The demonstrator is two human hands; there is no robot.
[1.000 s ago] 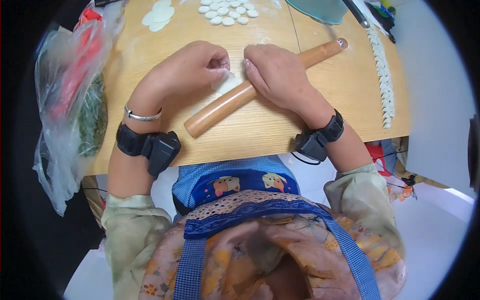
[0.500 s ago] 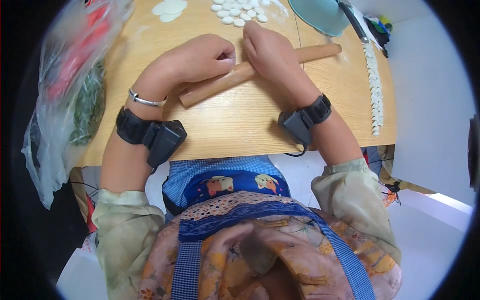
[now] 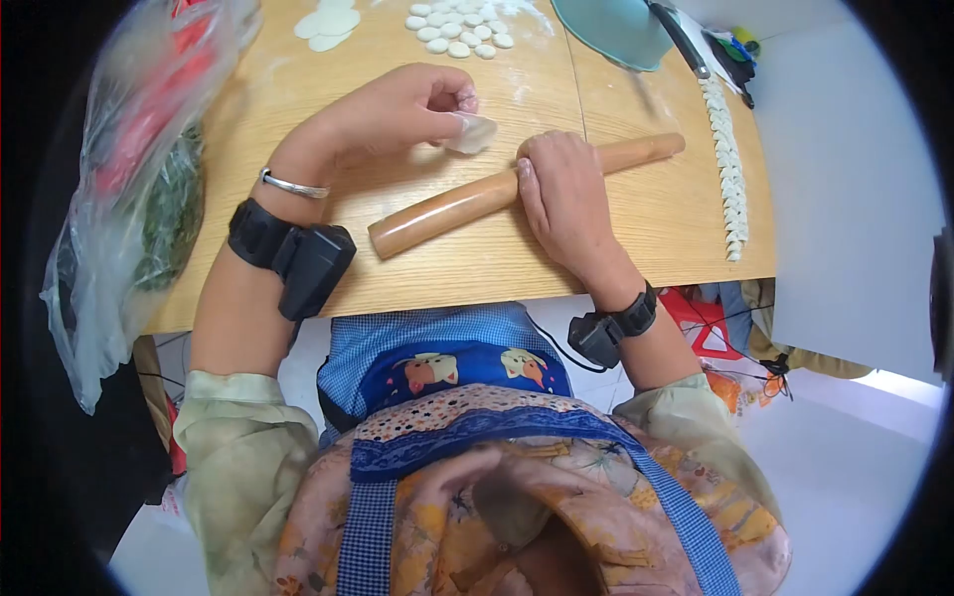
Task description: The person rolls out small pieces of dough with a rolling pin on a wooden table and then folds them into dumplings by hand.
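Observation:
A wooden rolling pin (image 3: pixel 447 207) lies slantwise on the wooden table (image 3: pixel 477 268). My right hand (image 3: pixel 561 194) rests palm-down over its middle. My left hand (image 3: pixel 402 109) pinches the edge of a small round dough wrapper (image 3: pixel 471 132) just beyond the pin, apart from it. Both wrists carry black strapped devices, and the left wrist also has a silver bangle.
Several small dough pieces (image 3: pixel 459 32) and a few flat wrappers (image 3: pixel 326 25) lie at the far edge. A long twisted dough rope (image 3: pixel 727 159) runs along the right side beside a teal bowl (image 3: pixel 616 28) and a knife (image 3: pixel 681 40). A plastic bag (image 3: pixel 129 189) with greens hangs at the left.
The rolling pin has rolled back toward me under my right hand. My left hand has stayed with the dough wrapper, which now shows fully beyond the pin.

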